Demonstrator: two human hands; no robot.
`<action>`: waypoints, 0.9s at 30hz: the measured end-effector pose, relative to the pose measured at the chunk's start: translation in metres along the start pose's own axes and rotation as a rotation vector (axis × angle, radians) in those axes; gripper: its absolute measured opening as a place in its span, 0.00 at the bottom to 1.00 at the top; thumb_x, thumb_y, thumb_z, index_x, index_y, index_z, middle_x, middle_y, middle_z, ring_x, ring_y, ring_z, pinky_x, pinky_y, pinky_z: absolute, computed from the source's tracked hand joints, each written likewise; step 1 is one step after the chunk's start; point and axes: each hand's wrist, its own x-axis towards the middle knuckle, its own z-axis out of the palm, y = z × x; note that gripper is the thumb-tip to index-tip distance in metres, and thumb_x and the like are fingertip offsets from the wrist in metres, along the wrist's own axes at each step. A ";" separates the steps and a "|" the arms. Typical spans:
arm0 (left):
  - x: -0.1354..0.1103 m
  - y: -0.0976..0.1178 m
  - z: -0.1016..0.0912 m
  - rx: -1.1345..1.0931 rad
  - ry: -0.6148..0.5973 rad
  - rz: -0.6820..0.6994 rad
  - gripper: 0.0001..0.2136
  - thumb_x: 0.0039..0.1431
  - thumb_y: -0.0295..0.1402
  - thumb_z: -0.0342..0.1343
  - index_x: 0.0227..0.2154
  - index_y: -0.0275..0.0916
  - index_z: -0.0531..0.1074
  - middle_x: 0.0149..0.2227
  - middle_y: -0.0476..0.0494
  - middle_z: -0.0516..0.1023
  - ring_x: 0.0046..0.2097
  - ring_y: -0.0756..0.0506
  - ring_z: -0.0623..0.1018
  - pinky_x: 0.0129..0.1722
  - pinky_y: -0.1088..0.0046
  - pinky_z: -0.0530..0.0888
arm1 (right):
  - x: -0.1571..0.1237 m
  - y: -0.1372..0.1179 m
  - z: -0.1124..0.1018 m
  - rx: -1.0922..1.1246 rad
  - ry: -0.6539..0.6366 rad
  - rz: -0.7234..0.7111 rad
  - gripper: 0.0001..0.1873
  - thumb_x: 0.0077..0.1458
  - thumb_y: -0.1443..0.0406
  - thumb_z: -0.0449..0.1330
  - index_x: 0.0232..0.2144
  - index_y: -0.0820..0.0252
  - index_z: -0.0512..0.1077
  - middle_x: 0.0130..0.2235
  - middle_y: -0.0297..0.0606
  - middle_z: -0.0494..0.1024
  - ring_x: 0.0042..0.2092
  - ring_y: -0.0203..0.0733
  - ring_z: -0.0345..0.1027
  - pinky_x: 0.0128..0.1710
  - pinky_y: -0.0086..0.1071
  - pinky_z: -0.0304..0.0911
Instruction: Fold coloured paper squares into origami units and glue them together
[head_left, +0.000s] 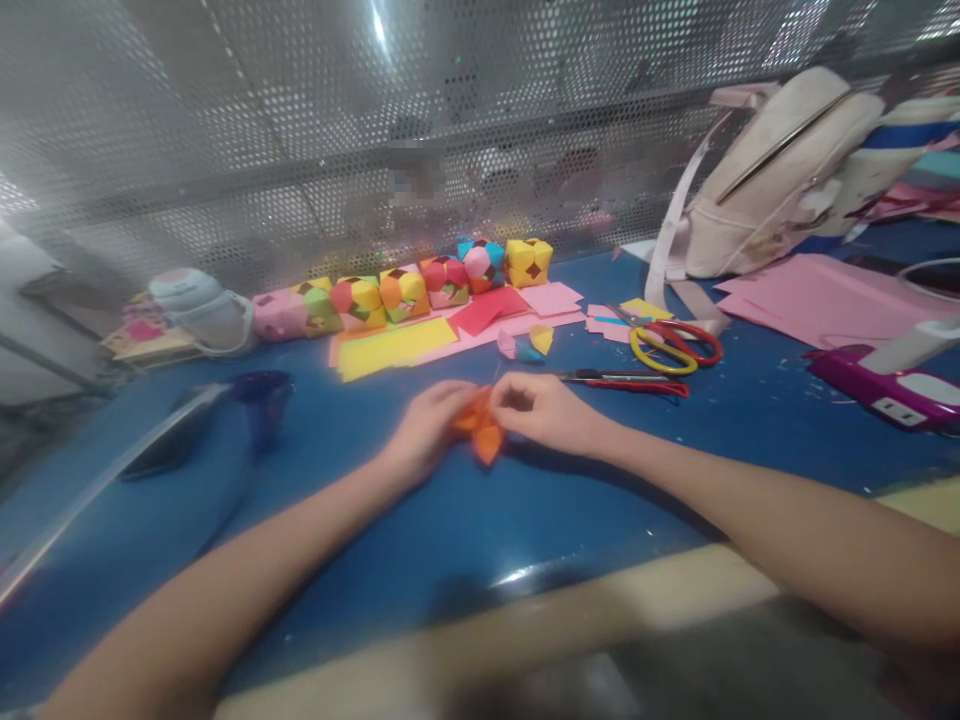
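Note:
Between both hands, just above the blue tabletop, is a folded orange paper piece (pixel 486 440) with pointed flaps. My left hand (pixel 431 425) grips its left side, fingers closed over the top. From the right, my right hand (pixel 544 410) pinches its upper edge between thumb and fingers. Fine folds are blurred. Beyond the hands lie small folded paper pieces (pixel 531 347) in pink, blue and yellow. A box cutter (pixel 622 380) with a dark body lies just past my right hand.
Folded paper balls (pixel 405 292) line the back, with yellow paper strips (pixel 394 347) before them. Scissors (pixel 667 347), pink sheets (pixel 814 300), a purple power strip (pixel 885 385) and a white backpack (pixel 784 165) are on the right. A blue cup-like object (pixel 262 400) stands left.

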 end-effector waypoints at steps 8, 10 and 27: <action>0.000 0.003 0.003 -0.109 0.065 0.006 0.06 0.42 0.27 0.59 0.25 0.33 0.69 0.25 0.46 0.75 0.28 0.47 0.77 0.32 0.70 0.74 | 0.015 0.009 -0.010 0.274 0.450 0.155 0.05 0.41 0.65 0.58 0.22 0.61 0.66 0.20 0.28 0.68 0.21 0.30 0.60 0.23 0.27 0.58; 0.000 0.002 0.002 -0.078 0.085 0.018 0.06 0.42 0.27 0.60 0.23 0.33 0.69 0.23 0.48 0.74 0.27 0.48 0.77 0.31 0.70 0.74 | 0.017 0.012 -0.009 0.258 0.501 0.189 0.04 0.42 0.66 0.58 0.22 0.61 0.66 0.19 0.27 0.68 0.20 0.29 0.60 0.22 0.27 0.58; -0.001 -0.009 -0.008 0.412 0.284 0.303 0.10 0.44 0.35 0.61 0.21 0.36 0.67 0.24 0.51 0.70 0.29 0.52 0.70 0.30 0.76 0.66 | 0.009 0.006 0.017 0.486 0.238 0.301 0.06 0.45 0.74 0.59 0.22 0.63 0.66 0.22 0.30 0.73 0.23 0.33 0.72 0.29 0.31 0.70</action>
